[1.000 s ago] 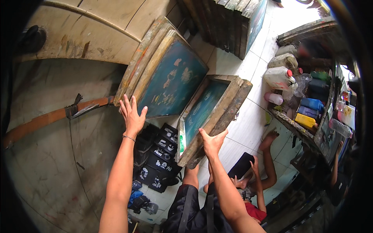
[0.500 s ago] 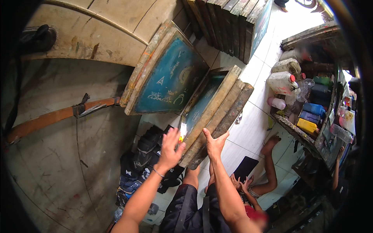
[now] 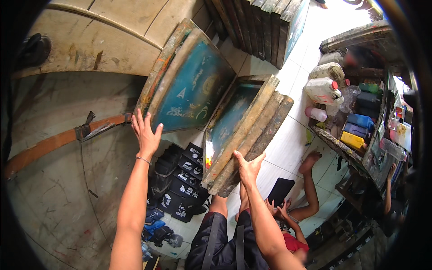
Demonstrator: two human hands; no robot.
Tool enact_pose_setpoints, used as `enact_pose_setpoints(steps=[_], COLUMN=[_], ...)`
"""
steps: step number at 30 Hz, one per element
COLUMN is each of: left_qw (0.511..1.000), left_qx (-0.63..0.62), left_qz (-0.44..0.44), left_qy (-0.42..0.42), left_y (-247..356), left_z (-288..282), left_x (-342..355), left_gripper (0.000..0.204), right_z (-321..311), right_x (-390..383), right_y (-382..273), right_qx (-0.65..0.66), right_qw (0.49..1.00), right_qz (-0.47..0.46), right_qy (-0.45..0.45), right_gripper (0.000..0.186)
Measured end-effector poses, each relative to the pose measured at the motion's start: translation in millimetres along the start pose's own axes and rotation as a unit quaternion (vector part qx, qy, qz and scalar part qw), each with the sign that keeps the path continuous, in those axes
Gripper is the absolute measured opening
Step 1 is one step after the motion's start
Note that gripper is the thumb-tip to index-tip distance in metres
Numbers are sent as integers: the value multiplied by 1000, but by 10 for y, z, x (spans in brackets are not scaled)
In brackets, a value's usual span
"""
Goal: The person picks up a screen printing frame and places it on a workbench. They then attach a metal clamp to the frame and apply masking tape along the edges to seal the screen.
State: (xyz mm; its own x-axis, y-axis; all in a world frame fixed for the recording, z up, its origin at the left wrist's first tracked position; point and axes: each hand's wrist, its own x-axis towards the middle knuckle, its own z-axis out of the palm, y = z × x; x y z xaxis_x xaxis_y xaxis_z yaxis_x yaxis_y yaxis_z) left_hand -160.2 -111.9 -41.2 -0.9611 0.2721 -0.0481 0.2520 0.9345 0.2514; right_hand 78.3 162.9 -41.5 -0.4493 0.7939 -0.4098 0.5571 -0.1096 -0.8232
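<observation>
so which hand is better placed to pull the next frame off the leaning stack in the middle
Right. The right hand already presses on the lower ends of the leaning wooden frames. The left hand lies flat on the bottom edge of the separate blue screen frame, apart from that stack.

My left hand [image 3: 145,135] lies flat on the lower corner of the leaning screen frames [image 3: 186,83], with a stained wall [image 3: 58,189] and an orange strap [image 3: 54,141] close on its left, so only the gap below it stays free, above the pile of black printed shirts [image 3: 182,182]. My right hand [image 3: 248,167] props the second stack of wooden frames [image 3: 245,130]; white floor tiles [image 3: 281,150] open to its right, but a seated person [image 3: 292,216] and a cluttered shelf of bottles [image 3: 346,117] block farther right.
</observation>
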Motion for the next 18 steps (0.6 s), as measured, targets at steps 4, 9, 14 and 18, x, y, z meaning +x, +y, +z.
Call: enact_pose_setpoints(steps=[4, 9, 14, 18], left_qw=[983, 976, 971, 976], left_qx=[-178, -203, -232, -214], left_qz=[-34, -57, -17, -27], left_qy=[-34, -55, -49, -6], left_y=[300, 758, 1133, 1113], left_z=[-56, 46, -95, -510], left_x=[-71, 154, -8, -525], left_gripper=[72, 72, 36, 33], right_z=[-21, 79, 226, 315], right_x=[37, 289, 336, 384], right_y=[-186, -445, -586, -620], right_qx=[-160, -185, -279, -287], right_qw=[985, 974, 939, 931], right_qz=[-20, 74, 152, 173], right_qy=[58, 111, 129, 144], right_gripper=[123, 146, 153, 150])
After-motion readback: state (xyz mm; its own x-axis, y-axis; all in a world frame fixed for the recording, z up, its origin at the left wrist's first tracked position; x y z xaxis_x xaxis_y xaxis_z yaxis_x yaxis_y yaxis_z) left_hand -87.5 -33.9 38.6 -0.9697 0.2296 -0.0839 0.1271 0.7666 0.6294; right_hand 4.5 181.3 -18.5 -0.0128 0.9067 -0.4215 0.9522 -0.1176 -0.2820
